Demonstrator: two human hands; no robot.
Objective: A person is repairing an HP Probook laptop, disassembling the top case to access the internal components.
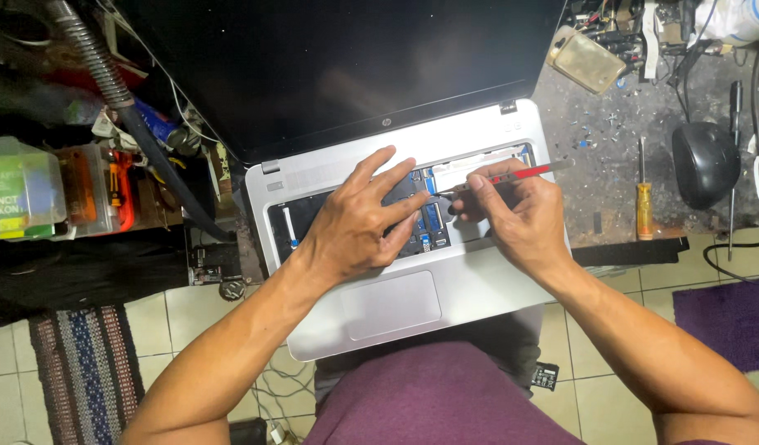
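A silver laptop (470, 284) lies open on my lap, its keyboard removed so the dark bay with blue ribbon cables (433, 216) shows. My left hand (359, 222) rests flat over the middle of that bay, fingers spread toward the cables. My right hand (519, 216) pinches a thin red-handled tool (519, 173), whose metal tip points left at the cables near my left fingertips. The dark screen (338, 66) tilts away at the top.
A workbench to the right holds a yellow-handled screwdriver (644, 206), a black round object (705, 163), a long dark screwdriver (734, 165) and scattered small parts. On the left are plastic boxes (25, 189), a flexible hose (107, 78) and a striped rug (86, 371) on tiles.
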